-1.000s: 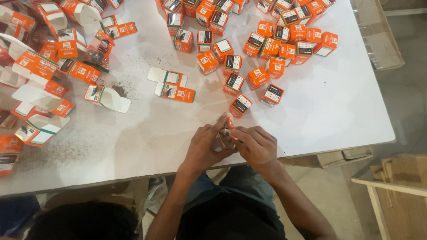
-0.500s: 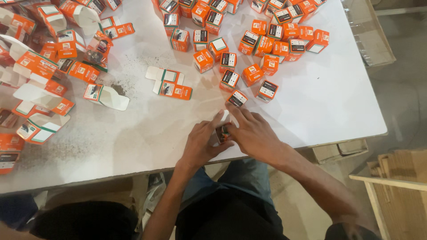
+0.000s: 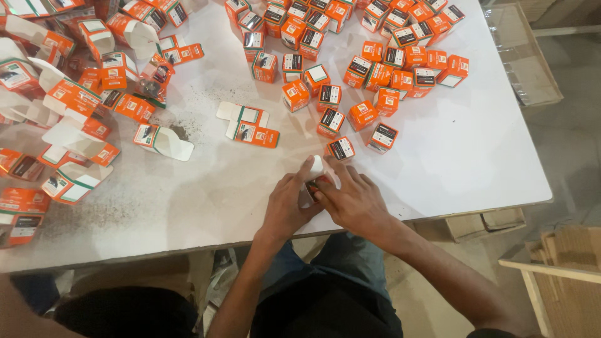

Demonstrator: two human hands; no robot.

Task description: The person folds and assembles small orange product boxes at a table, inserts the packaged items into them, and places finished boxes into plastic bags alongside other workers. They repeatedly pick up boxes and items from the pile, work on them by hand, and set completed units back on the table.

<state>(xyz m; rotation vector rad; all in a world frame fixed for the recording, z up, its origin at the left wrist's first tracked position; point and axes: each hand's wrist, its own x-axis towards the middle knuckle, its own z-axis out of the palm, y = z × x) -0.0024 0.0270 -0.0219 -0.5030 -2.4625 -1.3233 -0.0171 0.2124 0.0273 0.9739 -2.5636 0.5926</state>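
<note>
A small orange carton (image 3: 315, 178) sits near the front edge of the white table (image 3: 476, 156), mostly hidden between both hands; its white end flap points away from the person, though its long axis cannot be told. The left hand (image 3: 289, 203) and right hand (image 3: 352, 199) meet over it, fingers curled and gripping it. Just beyond the carton stands a cluster of closed orange boxes (image 3: 350, 69); to its left lie flattened cartons (image 3: 69, 106). Right of the table is grey concrete floor (image 3: 573, 138).

White table (image 3: 476, 156) w/ orange boxes (image 3: 400, 59)
</note>
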